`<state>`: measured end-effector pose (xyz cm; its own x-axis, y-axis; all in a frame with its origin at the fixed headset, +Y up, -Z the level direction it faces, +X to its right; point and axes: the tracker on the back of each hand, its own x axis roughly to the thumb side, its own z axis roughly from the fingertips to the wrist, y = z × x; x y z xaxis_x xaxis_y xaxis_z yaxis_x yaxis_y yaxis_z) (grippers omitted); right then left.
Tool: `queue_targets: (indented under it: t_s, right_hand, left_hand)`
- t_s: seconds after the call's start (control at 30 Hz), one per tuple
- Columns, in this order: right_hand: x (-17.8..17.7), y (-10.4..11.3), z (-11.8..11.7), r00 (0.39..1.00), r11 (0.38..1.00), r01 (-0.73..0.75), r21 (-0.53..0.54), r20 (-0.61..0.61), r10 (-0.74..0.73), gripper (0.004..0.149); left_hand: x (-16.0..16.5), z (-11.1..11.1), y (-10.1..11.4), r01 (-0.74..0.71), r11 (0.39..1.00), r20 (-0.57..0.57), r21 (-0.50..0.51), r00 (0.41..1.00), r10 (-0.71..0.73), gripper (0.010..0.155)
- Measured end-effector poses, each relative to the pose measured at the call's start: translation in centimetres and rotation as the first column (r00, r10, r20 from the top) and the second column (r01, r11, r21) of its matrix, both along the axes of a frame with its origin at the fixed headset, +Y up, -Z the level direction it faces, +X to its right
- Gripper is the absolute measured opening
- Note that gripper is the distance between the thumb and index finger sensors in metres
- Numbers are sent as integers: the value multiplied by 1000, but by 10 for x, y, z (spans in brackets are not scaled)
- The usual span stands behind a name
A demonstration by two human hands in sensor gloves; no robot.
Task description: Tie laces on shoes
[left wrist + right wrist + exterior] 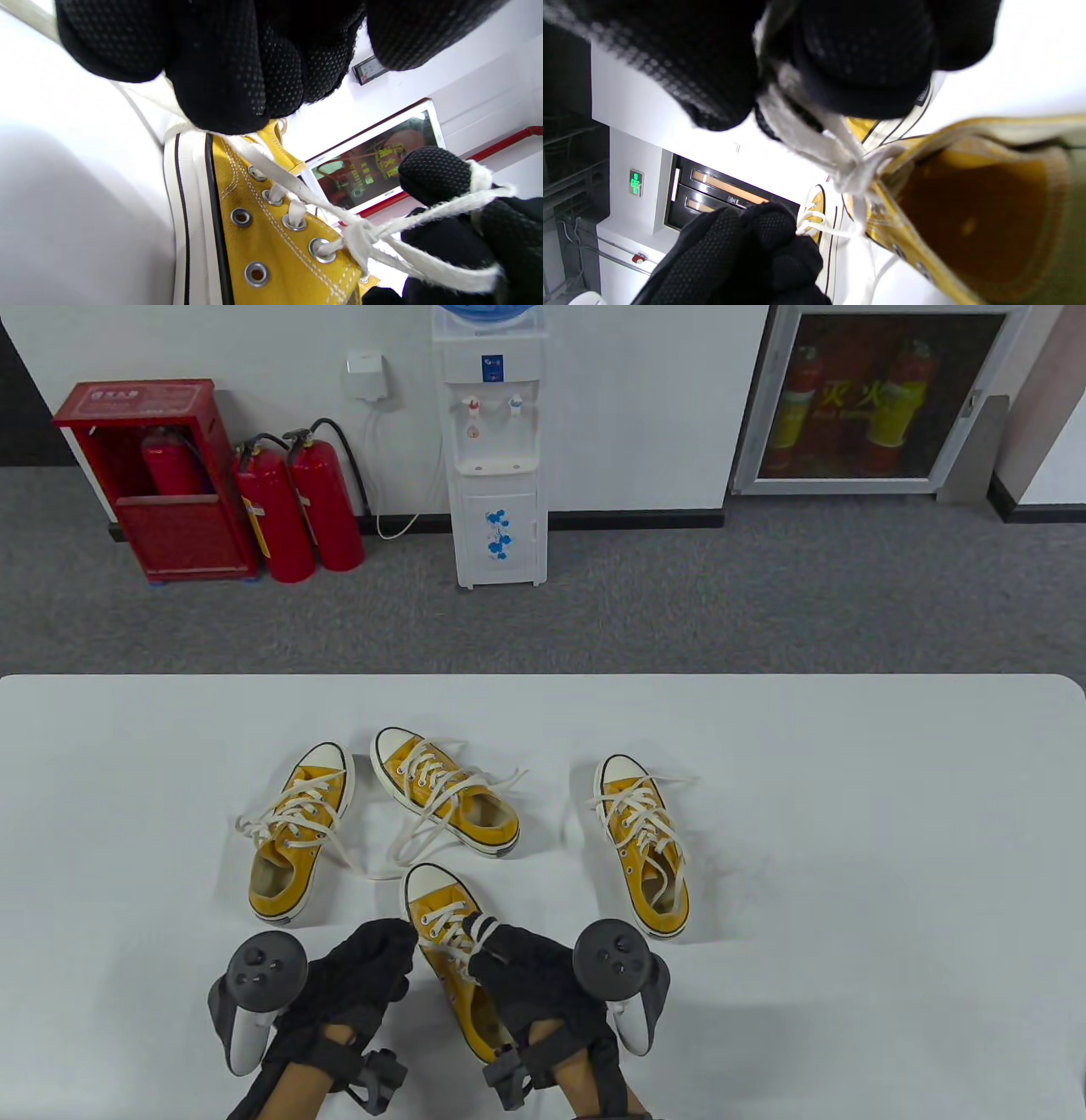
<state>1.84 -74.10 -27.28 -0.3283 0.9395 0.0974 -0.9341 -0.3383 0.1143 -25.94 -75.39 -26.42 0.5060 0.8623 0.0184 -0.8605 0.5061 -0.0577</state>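
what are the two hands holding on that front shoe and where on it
Both hold the lace of the nearest yellow shoe. The right hand pinches one strand just past the knot; the left hand grips the other strand at the shoe's left side.

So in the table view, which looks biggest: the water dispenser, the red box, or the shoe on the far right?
Largest to smallest, as they look:
1. water dispenser
2. red box
3. far-right shoe
The first two stand farther from the camera, so they are really even bigger.
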Motion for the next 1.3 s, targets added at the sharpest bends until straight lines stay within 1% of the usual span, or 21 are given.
queue_targets:
  t_s: [0.17, 0.33, 0.67, 0.83, 0.97, 1.1, 1.3]
  right_hand:
    - [1, -4, -2, 999, 997, 42, -64, -32, -44, 53]
    - [-2, -6, -2, 997, 996, 27, -83, -66, -32, 56]
    - [-3, -7, -2, 996, 997, 0, -75, -89, -7, 48]
    - [-8, -3, -1, 987, 998, -15, -62, -158, 5, 49]
    - [-11, 0, 0, 983, 998, -40, -40, -179, 32, 50]
    - [-13, 2, 0, 977, 996, -93, -2, -193, 90, 50]
    - [-16, 6, 2, 965, 986, -155, 55, -207, 163, 48]
  left_hand:
    - [3, 3, 6, 41, 997, -9, 61, 999, -41, 55]
    - [9, 7, 12, 50, 993, 11, 106, 999, -52, 57]
    - [18, 13, 16, 69, 986, 61, 151, 995, -79, 58]
    - [19, 13, 15, 49, 988, 75, 145, 995, -60, 58]
    - [20, 13, 15, 43, 989, 79, 138, 995, -55, 58]
    - [20, 13, 15, 24, 991, 82, 129, 996, -35, 58]
    - [22, 14, 17, 17, 991, 97, 134, 995, -30, 57]
